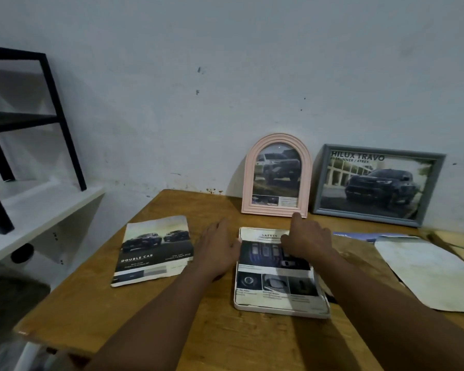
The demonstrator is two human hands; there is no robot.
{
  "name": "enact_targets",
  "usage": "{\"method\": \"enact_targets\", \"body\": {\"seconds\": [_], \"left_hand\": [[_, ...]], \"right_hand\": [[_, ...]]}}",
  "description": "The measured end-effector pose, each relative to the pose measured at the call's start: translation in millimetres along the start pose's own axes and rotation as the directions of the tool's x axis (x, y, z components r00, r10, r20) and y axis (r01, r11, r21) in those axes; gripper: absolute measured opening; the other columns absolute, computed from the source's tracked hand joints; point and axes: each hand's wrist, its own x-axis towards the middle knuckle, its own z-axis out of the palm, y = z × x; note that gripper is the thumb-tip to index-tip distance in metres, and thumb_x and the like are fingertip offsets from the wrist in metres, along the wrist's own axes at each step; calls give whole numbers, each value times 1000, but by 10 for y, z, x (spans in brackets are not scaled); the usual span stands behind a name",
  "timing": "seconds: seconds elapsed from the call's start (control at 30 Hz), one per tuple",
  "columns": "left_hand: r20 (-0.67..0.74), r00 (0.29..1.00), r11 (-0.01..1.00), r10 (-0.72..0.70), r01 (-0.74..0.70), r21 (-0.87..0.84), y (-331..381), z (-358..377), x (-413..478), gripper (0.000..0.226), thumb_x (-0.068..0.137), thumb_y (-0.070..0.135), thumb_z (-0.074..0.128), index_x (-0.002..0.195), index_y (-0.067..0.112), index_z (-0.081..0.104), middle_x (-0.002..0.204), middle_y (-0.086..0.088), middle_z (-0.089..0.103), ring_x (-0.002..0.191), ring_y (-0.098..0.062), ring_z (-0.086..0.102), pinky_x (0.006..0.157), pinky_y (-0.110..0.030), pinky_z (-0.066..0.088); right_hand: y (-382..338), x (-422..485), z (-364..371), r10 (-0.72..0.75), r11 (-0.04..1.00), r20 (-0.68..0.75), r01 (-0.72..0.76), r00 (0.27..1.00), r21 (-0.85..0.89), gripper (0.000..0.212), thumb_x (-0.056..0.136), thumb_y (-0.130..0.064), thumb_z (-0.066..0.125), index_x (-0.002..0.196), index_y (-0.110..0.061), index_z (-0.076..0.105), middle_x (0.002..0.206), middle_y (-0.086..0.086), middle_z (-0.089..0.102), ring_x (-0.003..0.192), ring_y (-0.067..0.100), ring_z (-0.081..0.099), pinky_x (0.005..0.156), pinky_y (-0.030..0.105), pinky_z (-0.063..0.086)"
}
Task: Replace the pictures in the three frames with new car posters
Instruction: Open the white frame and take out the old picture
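- The wooden bench (225, 338) stands against a pale wall (252, 76) and carries everything for the job.
- A grey frame (386, 151) leans on the wall at the back right edge of the bench, already showing a dark pickup poster.
- A pale sheet (426, 271) lies loose by the right edge, with a blue sheet (359, 235) partly under it.
- A white frame (279, 309) lies flat mid-bench, and the SAFETY poster (276, 277) rests on it, seemingly not yet seated. Its right side looks to ride over the rim, so closing the frame now would likely crease it.
- A pink arched frame (248, 188) leans on the wall at the back edge, just behind the white frame, with a car picture in it.
- A DOUBLE CAB poster (153, 250) lies loose towards the left edge, its corners curled.
- The left hand (217, 250) lies flat with straight fingers, its thumb against the left side of the SAFETY poster. Uneven pressure could skew the sheet.
- The right hand (310, 242) presses spread fingers on the top of the poster and grips nothing. Its forefinger reaches close to the foot of the pink arched frame, so a nudge could slide that foot and tip the frame flat.
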Motion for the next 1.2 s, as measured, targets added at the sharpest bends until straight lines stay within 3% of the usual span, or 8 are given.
{"method": "enact_targets", "body": {"seconds": [0.1, 0.23, 0.4, 0.57, 0.73, 1.2], "left_hand": [[62, 998, 999, 27, -25, -30, 90, 181, 43, 39, 95, 50, 53, 131, 36, 44, 130, 4, 59, 120, -22, 55, 98, -50, 51], [78, 996, 999, 48, -48, -3, 72, 306, 5, 55, 99, 48, 49, 149, 29, 37, 143, 1, 51, 130, -23, 48, 107, -51, 45], [37, 997, 997, 72, -73, 18, 79, 308, -18, 50, 104, 44, 45, 150, 26, 38, 144, 1, 51, 128, -20, 48, 107, -46, 45], [11, 996, 993, 93, -93, 66, 102, 315, -10, 55, 105, 45, 42, 154, 23, 33, 148, 0, 49, 133, -21, 45, 111, -45, 41], [6, 996, 991, 92, -92, 96, 121, 301, -39, 55, 106, 46, 39, 155, 23, 30, 148, -2, 48, 135, -22, 43, 111, -46, 40], [-16, 997, 989, 82, -79, 121, 141, 316, -57, 57, 105, 49, 40, 156, 26, 28, 151, 1, 46, 138, -20, 40, 113, -45, 38]], "right_hand": [[75, -32, 104, -34, 999, 27, 34, 999, -13, 52, 89, -43, 59, 132, -19, 41, 126, 10, 62, 119, 32, 55, 97, 46, 39], [32, -104, 204, -74, 997, -18, 75, 997, 15, 50, 90, -35, 60, 131, -18, 38, 122, 13, 63, 116, 34, 56, 94, 45, 39], [53, -98, 220, -29, 995, -91, 38, 995, 93, 40, 86, -27, 64, 119, -20, 41, 116, 10, 65, 112, 33, 56, 95, 47, 40], [-1, -91, 211, 9, 980, -114, 14, 993, 198, 46, 88, -23, 65, 126, -22, 41, 121, 8, 63, 117, 31, 53, 99, 49, 37], [-5, -63, 230, 28, 993, -31, -24, 999, 116, 49, 87, -38, 65, 125, -20, 40, 122, 8, 63, 122, 32, 50, 101, 52, 31], [-56, -77, 276, -83, 984, -140, 104, 987, 146, 46, 86, -19, 69, 122, -27, 41, 128, -1, 58, 120, 25, 49, 100, 50, 33]]}}
